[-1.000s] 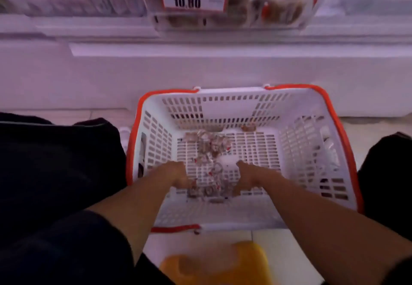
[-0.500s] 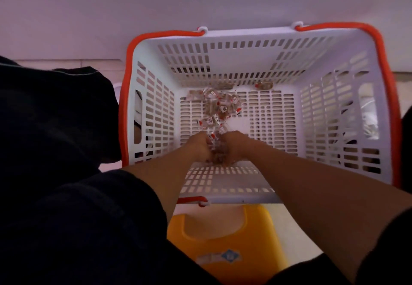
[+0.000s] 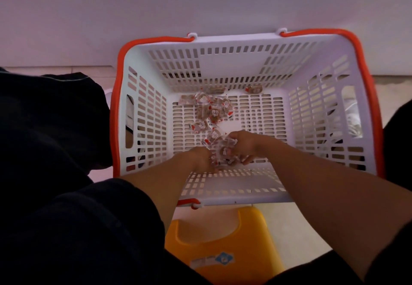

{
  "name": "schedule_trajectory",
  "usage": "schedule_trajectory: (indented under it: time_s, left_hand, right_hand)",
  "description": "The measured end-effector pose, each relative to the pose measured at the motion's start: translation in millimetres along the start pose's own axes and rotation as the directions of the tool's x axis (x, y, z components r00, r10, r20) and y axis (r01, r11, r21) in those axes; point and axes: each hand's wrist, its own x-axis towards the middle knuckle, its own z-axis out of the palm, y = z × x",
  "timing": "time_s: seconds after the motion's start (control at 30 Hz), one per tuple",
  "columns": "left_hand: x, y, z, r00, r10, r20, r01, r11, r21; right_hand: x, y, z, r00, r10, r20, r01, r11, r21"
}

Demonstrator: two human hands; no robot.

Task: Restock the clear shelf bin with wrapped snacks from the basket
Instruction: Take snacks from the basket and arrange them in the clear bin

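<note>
Head view. Your fingers [image 3: 234, 138] curl around a shared clump of wrapped snacks [image 3: 224, 152]: left hand [image 3: 199, 158] and right hand [image 3: 244, 145] cup it from either side, just above the basket [image 3: 223, 197] floor near its near edge. More loose snacks [image 3: 210, 112] lie toward the far edge, one stray snack [image 3: 254, 89] at the far wall. The clear shelf bin is out of view. Risk: slippery wrappers may spill through the gap between your hands as you lift.
</note>
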Motion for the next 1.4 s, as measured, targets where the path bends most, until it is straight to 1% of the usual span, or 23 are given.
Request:
schedule_trajectory:
  time_s: [0.07,0.1,0.17,0.23,0.3,0.33,0.43,0.47,0.5,0.53,0.57,0.6,0.63,0.73,0.8,0.87,0.93,1.0,1.1,1.2,1.27,1.33,1.4]
  left_hand:
    - [2,-2,1,1.000,0.015,0.015,-0.014,0.998,-0.063]
    - [4,-3,1,1.000,0.021,0.000,-0.021,0.999,-0.043]
    - [5,-2,1,0.999,0.041,-0.006,-0.040,0.997,0.066]
    - [4,3,2,0.996,0.084,0.036,-0.088,0.985,0.149]
    - [4,9,0,0.994,0.086,0.068,-0.096,0.982,0.162]
    - [2,12,-1,0.994,0.075,0.085,-0.086,0.988,0.132]
    - [-5,16,-2,0.993,-0.010,0.121,0.009,1.000,0.009]
    - [-7,14,-5,0.991,-0.045,0.127,0.060,0.991,-0.118]
    - [-9,13,-11,0.989,-0.066,0.130,0.107,0.935,-0.339]
    - [-16,13,-20,0.986,-0.074,0.150,0.146,0.820,-0.553]
    - [-24,13,-32,0.985,-0.046,0.164,0.150,0.695,-0.703]
    - [-33,14,-46,0.987,-0.013,0.160,0.135,0.604,-0.786]
    - [-44,16,-63,0.990,0.021,0.141,0.107,0.548,-0.830]
    - [-88,39,-111,0.992,0.111,0.067,-0.006,0.557,-0.831]
    - [-123,65,-140,0.981,0.190,0.042,-0.084,0.606,-0.791]
    - [-166,93,-166,0.960,0.275,0.057,-0.142,0.650,-0.746]
    - [-211,116,-189,0.930,0.358,0.085,-0.207,0.700,-0.683]
    - [-255,131,-207,0.916,0.392,0.087,-0.261,0.746,-0.612]
    - [-306,142,-222,0.895,0.443,0.045,-0.329,0.726,-0.603]
    - [-331,146,-225,0.849,0.528,-0.003,-0.388,0.621,-0.681]
    - [-336,149,-226,0.825,0.564,-0.031,-0.413,0.565,-0.714]
    - [-337,153,-228,0.803,0.594,-0.044,-0.443,0.546,-0.712]
    - [-335,159,-232,0.792,0.609,-0.039,-0.468,0.566,-0.679]
  right_hand:
    - [-2,1,-7,1.000,-0.018,-0.019,0.019,0.999,0.036]
    - [-2,2,-10,0.999,-0.029,-0.041,0.031,0.998,0.062]
    - [-1,3,-16,0.994,-0.029,-0.109,0.039,0.995,0.088]
    - [-2,3,-23,0.983,-0.035,-0.182,0.050,0.996,0.079]
    - [-4,1,-28,0.973,-0.039,-0.228,0.055,0.997,0.062]
    - [-6,1,-30,0.971,-0.039,-0.235,0.058,0.996,0.073]
    - [-14,0,-33,0.977,-0.049,-0.208,0.082,0.985,0.151]
    - [-18,0,-35,0.981,-0.045,-0.189,0.080,0.980,0.182]
    - [-24,-2,-38,0.985,-0.035,-0.166,0.069,0.977,0.201]
    - [-31,-5,-44,0.989,-0.028,-0.145,0.058,0.977,0.205]
    - [-41,-10,-53,0.992,-0.032,-0.123,0.055,0.980,0.191]
    - [-52,-16,-64,0.995,-0.044,-0.090,0.059,0.984,0.168]
    - [-66,-25,-77,0.997,-0.062,-0.043,0.067,0.987,0.143]
    - [-116,-58,-107,0.979,-0.153,0.136,0.136,0.983,0.126]
    - [-152,-83,-120,0.945,-0.256,0.202,0.228,0.962,0.151]
    - [-192,-107,-129,0.912,-0.371,0.177,0.341,0.923,0.176]
    - [-233,-127,-134,0.866,-0.491,0.092,0.477,0.867,0.145]
    - [-275,-140,-134,0.798,-0.601,-0.034,0.602,0.794,0.090]
    - [-327,-151,-131,0.688,-0.701,-0.189,0.720,0.693,0.049]
    - [-362,-159,-133,0.586,-0.752,-0.301,0.748,0.645,-0.154]
    - [-376,-163,-139,0.525,-0.781,-0.338,0.740,0.615,-0.272]
    - [-385,-167,-144,0.473,-0.807,-0.355,0.715,0.586,-0.381]
    - [-387,-171,-147,0.416,-0.833,-0.366,0.652,0.553,-0.519]
